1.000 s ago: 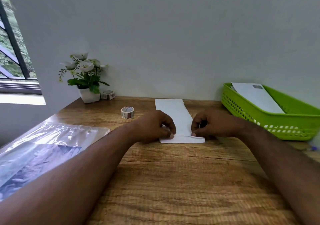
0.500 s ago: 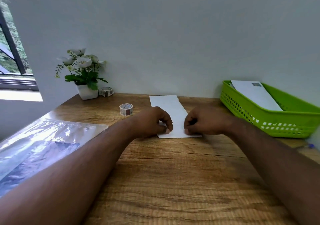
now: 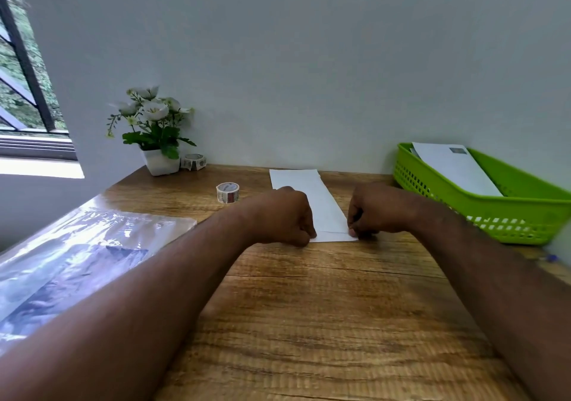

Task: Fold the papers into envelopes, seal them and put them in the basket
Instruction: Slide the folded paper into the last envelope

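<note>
A long white paper (image 3: 312, 196) lies lengthwise on the wooden desk (image 3: 309, 308), its near end turned up in a narrow fold. My left hand (image 3: 282, 217) pinches the fold's left corner with curled fingers. My right hand (image 3: 375, 210) pinches the right corner the same way. A green plastic basket (image 3: 506, 209) stands at the right against the wall, with a finished white envelope (image 3: 454, 167) leaning inside it. A roll of patterned tape (image 3: 228, 192) sits left of the paper.
A potted white flower (image 3: 154, 132) and a second tape roll (image 3: 193, 161) stand at the back left by the wall. A clear plastic sleeve with sheets (image 3: 61, 261) covers the desk's left side. A window is at the far left.
Both hands stayed on the paper's near edge while my right hand slid slightly inward then back out along the fold. The camera view shifted a little.
</note>
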A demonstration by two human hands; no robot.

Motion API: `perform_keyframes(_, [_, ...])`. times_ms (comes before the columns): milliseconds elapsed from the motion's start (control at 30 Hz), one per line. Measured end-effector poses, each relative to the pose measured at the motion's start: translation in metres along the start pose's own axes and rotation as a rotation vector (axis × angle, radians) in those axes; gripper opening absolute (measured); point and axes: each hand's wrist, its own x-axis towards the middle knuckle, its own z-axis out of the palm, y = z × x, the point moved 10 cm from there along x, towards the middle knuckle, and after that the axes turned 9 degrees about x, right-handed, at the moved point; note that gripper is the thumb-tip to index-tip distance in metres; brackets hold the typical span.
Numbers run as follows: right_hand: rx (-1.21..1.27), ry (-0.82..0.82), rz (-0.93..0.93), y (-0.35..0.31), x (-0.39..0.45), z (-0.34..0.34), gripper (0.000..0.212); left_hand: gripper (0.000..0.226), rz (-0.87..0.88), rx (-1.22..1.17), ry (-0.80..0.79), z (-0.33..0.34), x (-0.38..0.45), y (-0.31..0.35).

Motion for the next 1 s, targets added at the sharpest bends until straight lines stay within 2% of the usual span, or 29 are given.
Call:
perform_keyframes(100, [-0.139,0.031,-0.009,-0.003,0.000,0.000,0.001,0.024,-0.020,0.040,0.009,-0.001,0.001,0.001])
perform_keyframes(167, [-0.210,0.134,-0.063,-0.014,-0.002,-0.005,0.004,0.026,-0.021,0.073,0.017,0.001,0.002,0.001])
perform_keyframes(233, [-0.158,0.239,-0.151,-0.028,-0.005,-0.011,0.010,0.030,-0.013,0.108,0.032,0.002,0.004,0.002])
perform_keyframes(400, [0.035,0.168,-0.232,-0.034,-0.001,0.005,0.020,0.035,-0.006,0.136,0.049,0.003,0.005,0.003])
perform_keyframes(567, [-0.109,0.164,-0.145,-0.016,0.005,0.003,0.022,0.025,0.011,0.220,0.098,0.003,0.008,0.006])
perform_keyframes(667, [-0.202,0.291,-0.191,-0.021,0.001,-0.008,0.019,0.024,-0.031,0.232,0.190,-0.007,0.009,0.000])
perform_keyframes(767, [-0.024,0.485,-0.344,-0.042,-0.013,-0.028,0.029,0.023,-0.059,0.186,0.321,-0.026,0.003,-0.007])
perform_keyframes(833, [0.024,0.477,-0.376,-0.050,-0.014,-0.026,0.031,0.021,-0.057,0.168,0.404,-0.036,-0.002,-0.010])
perform_keyframes(900, [0.006,0.471,-0.382,-0.049,-0.012,-0.022,0.023,0.019,-0.041,0.180,0.490,-0.044,-0.008,-0.010])
perform_keyframes(1000, [0.135,0.578,-0.389,-0.037,-0.015,-0.037,0.014,0.014,-0.035,0.276,0.650,-0.061,-0.017,-0.008])
